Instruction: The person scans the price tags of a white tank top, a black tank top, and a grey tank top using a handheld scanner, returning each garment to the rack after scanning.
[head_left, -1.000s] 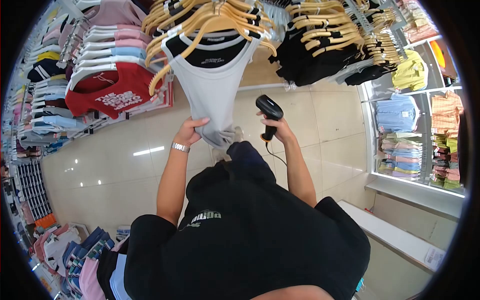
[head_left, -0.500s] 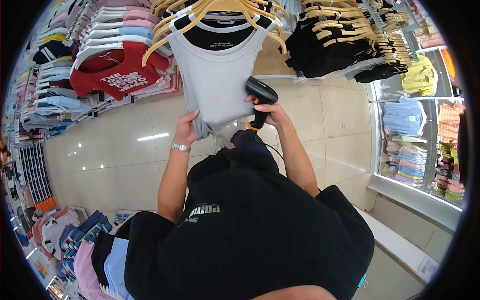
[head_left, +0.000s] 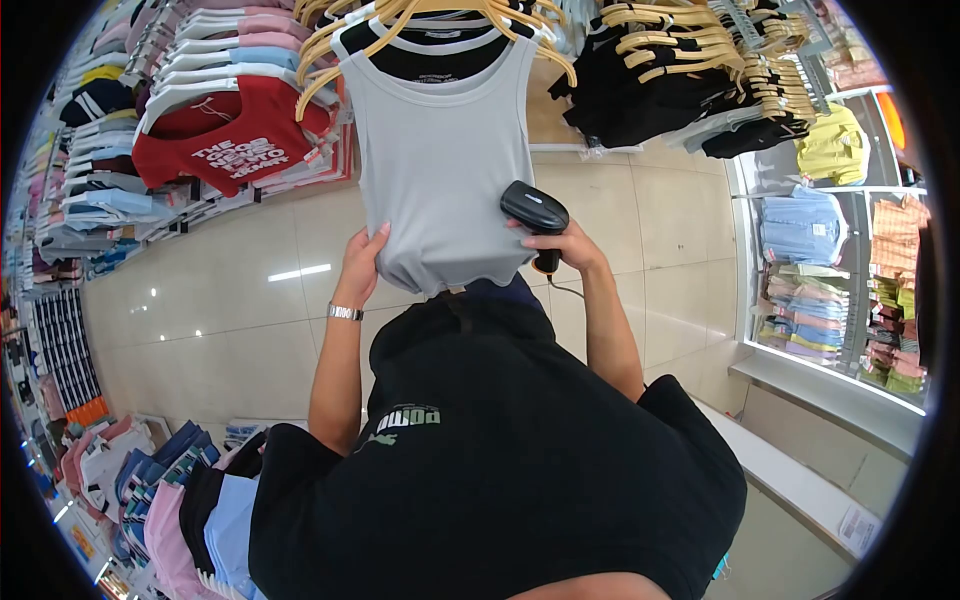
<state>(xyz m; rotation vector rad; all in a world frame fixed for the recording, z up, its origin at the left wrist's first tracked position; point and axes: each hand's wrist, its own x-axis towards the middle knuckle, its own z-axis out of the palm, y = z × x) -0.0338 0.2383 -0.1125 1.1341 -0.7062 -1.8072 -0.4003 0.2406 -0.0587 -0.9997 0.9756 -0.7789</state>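
A grey tank top (head_left: 445, 170) hangs from a wooden hanger (head_left: 310, 95), its front facing me and its hem toward my body. My left hand (head_left: 362, 265) is closed on the left side of the shirt near the hem, a metal-band watch (head_left: 345, 312) at its wrist. In my right hand (head_left: 570, 247) is a black barcode scanner (head_left: 535, 208), its head up and a cord trailing from the handle. The thumb and fingers of that hand are right at the shirt's right edge.
Left of the tank top hangs a red printed T-shirt (head_left: 235, 135) on a rack of tops. Black garments (head_left: 660, 100) on wooden hangers are to the right. Shelves with a blue shirt (head_left: 803, 230) stand farther right. Pink and blue clothes (head_left: 235, 525) lie at lower left.
The lower part of the tank top is spread wider and flatter. My right hand and the scanner have moved right and slightly down; my left hand has shifted a little left and down.
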